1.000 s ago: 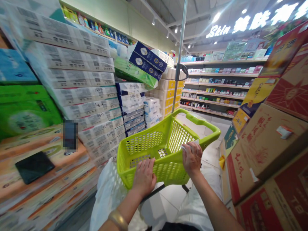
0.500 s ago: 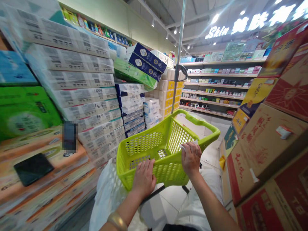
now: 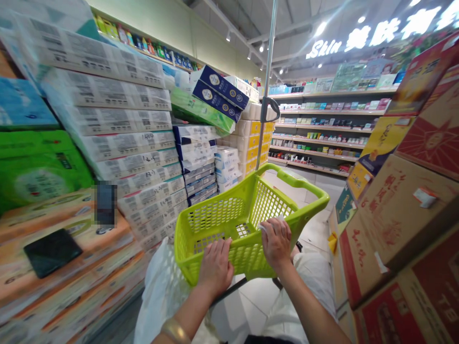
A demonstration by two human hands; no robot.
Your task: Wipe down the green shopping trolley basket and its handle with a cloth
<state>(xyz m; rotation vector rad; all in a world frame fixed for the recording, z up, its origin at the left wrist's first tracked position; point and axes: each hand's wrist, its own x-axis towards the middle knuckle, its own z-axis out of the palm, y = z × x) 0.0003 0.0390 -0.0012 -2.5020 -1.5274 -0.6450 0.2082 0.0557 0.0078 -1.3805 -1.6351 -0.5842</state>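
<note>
A lime-green plastic shopping basket (image 3: 247, 240) with perforated walls sits tilted in front of me on a dark frame, its inside showing nothing but the holed floor. My left hand (image 3: 215, 267) is closed over the near rim, fingers curled to the inside. Farther right along that same rim, my right hand (image 3: 277, 244) presses down with a crumpled white tissue (image 3: 263, 227) under its fingers. Only the tissue's edges show; the rest is hidden by the hand.
Stacked tissue packs (image 3: 125, 112) rise at the left. A black flat device (image 3: 53, 252) lies on orange packs (image 3: 118, 234). Cardboard cartons (image 3: 390, 200) line the right side. A metal pole (image 3: 268, 62) stands behind the basket, and stocked shelves (image 3: 322, 112) run across the back.
My right hand has slid left along the near rim with the tissue, closer to my left hand. My left hand and the basket stay almost where they were.
</note>
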